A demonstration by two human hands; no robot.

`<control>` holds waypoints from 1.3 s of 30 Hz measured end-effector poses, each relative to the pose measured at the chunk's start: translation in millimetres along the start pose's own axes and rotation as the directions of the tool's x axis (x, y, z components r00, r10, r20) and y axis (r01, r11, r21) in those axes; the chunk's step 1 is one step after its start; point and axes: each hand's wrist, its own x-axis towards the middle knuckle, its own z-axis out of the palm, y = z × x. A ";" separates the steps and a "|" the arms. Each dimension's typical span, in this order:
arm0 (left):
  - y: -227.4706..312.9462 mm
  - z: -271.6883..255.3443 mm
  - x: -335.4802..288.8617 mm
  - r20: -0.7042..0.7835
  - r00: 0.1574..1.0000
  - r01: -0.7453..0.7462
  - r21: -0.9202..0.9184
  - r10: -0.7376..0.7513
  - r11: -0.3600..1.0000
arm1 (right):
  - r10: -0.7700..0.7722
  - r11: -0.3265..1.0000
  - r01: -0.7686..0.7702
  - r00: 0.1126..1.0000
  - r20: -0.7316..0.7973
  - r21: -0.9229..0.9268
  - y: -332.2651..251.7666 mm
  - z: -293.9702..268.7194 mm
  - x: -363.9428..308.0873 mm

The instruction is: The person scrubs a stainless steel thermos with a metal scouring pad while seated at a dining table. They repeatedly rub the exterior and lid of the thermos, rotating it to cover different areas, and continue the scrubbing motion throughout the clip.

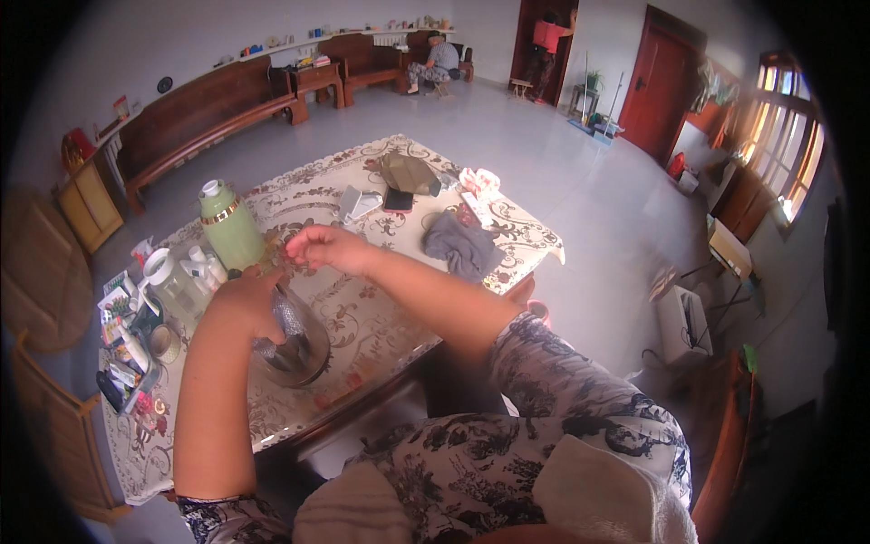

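Observation:
My left hand [243, 304] wraps around a clear glass jar or pot [294, 344] that stands on the patterned tablecloth [362, 317]. My right hand [322, 247] hovers just above and behind the jar, its fingers pinched together on something small that I cannot make out. A green thermos [231, 231] stands right behind both hands. Both forearms reach in from the lower edge, in floral sleeves.
A clear jug [172, 286], small bottles and clutter crowd the table's left end [127, 354]. A grey cloth [462, 243], a phone [397, 199], a brown bag [408, 172] lie farther back. Wooden benches line the wall; two people are at the far end.

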 end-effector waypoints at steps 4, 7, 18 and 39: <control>-14.5 8.3 0.2 -0.141 0.973 -0.216 -0.275 0.183 0.937 | -0.020 0.995 0.031 0.994 0.106 -0.095 -35.3 1.4 -22.5; -37.7 37.4 -25.9 -0.487 0.869 -0.337 -0.461 0.084 0.821 | -0.101 0.907 0.211 0.949 0.298 -0.364 -56.8 25.4 -21.0; 4.2 217.9 -24.9 -0.624 0.666 -0.572 -0.779 -0.408 0.257 | 0.293 0.392 0.364 0.822 0.489 -0.845 -82.1 84.0 9.0; -1.2 220.3 5.0 -0.643 0.644 -0.666 -0.738 -0.415 0.110 | 0.448 -0.021 0.386 0.828 0.336 -0.922 -79.3 121.3 30.7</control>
